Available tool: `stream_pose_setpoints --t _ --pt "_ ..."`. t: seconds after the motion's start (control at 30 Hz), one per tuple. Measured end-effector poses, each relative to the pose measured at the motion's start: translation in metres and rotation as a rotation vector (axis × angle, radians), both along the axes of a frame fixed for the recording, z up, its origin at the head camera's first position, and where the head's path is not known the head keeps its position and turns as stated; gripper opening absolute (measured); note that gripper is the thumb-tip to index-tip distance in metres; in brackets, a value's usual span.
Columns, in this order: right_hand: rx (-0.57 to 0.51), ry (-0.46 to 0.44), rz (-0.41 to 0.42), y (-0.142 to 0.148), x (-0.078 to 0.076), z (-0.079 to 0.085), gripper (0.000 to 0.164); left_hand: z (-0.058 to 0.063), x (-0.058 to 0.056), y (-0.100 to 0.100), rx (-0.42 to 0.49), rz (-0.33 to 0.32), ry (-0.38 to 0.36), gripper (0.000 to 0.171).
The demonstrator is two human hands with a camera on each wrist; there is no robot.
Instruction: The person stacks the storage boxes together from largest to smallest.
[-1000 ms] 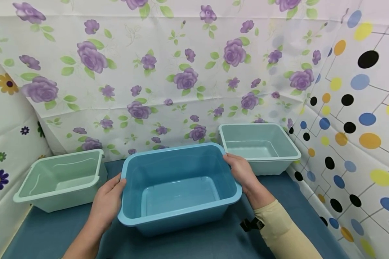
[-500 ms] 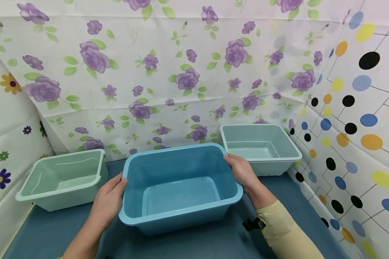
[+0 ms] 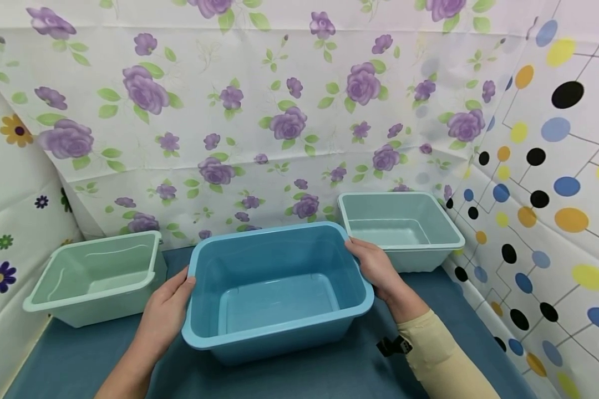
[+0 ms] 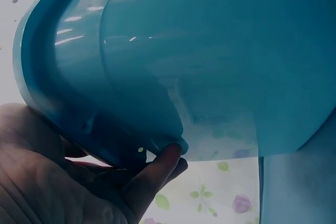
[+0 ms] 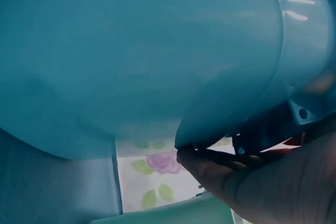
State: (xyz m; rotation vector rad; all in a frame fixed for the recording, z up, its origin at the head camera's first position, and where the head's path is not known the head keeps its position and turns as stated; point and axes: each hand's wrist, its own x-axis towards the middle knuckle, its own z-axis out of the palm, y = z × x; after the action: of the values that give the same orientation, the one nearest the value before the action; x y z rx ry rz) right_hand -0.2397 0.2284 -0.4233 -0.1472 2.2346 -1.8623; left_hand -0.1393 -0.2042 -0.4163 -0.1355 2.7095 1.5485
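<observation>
A blue plastic basin [image 3: 279, 302], rectangular with rounded corners and nothing inside, is held between both hands in the head view. The left hand [image 3: 163, 316] grips its left rim, thumb on top and fingers underneath. On the opposite rim, the right hand [image 3: 376, 271] holds on in the same way. From the left wrist view, the fingers [image 4: 152, 179] curl under the rim against the outer wall of the basin [image 4: 173, 61]. The right wrist view gives the fingers [image 5: 210, 174] beneath the rim too. Whether the basin's base touches the table cannot be told.
A pale green bin [image 3: 100, 277] stands at the back left of the blue-covered table [image 3: 259, 382]. At the back right is a pale aqua bin [image 3: 401, 227], apparently stacked on another. Flowered and dotted cloths [image 3: 289, 122] hang round the table. A small black device [image 3: 394, 346] sits by the right sleeve.
Both hands keep their grip on the basin, which stays almost in place. The whole head view shifts very slightly; the bins have not moved.
</observation>
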Motion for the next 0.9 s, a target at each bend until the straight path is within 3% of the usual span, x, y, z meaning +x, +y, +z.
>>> stream_pose_setpoints --t 0.73,0.9 --pt "0.049 0.038 -0.001 0.0021 -0.0004 -0.0007 0.066 0.0015 -0.0013 -0.0034 -0.055 -0.061 0.023 0.071" --pt "0.047 0.043 -0.003 0.0025 -0.0018 -0.0014 0.065 0.0029 -0.0040 -0.0045 -0.069 -0.073 0.000 0.073"
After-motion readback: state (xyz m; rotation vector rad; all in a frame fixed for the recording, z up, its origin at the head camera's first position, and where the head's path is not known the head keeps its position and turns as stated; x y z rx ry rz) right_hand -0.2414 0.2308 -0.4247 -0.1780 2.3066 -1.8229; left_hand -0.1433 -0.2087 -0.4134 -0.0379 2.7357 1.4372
